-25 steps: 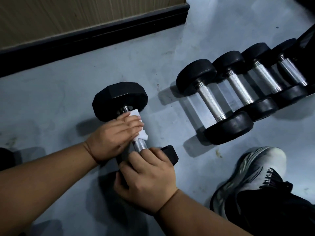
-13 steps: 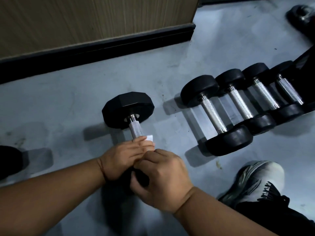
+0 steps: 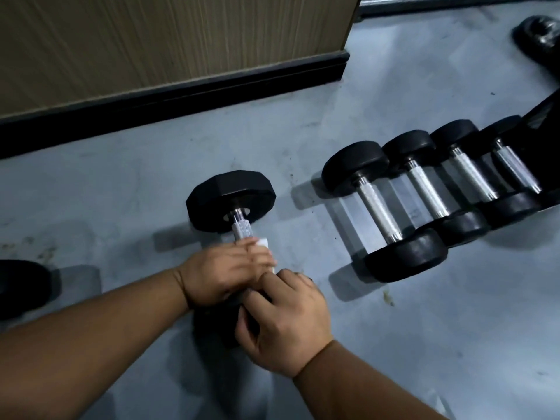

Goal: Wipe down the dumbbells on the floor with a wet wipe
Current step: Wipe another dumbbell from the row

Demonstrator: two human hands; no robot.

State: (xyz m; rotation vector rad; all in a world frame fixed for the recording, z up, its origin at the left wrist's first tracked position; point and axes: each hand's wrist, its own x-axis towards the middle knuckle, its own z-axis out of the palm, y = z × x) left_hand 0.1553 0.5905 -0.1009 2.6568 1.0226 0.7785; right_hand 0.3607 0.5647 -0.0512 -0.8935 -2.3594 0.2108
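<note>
Nearest the camera, the right hand (image 3: 283, 324) has its grip clamped on the near head of the hex dumbbell (image 3: 231, 201), which lies on the grey floor (image 3: 121, 195). Just beyond, the left hand (image 3: 225, 272) is closed around the knurled handle with the white wet wipe (image 3: 263, 243) pressed under its fingers; how far the wipe wraps around is hard to tell. Farther right, a row of round-headed dumbbells (image 3: 385, 207) rests side by side. A black skirting board (image 3: 181, 95) runs behind.
</note>
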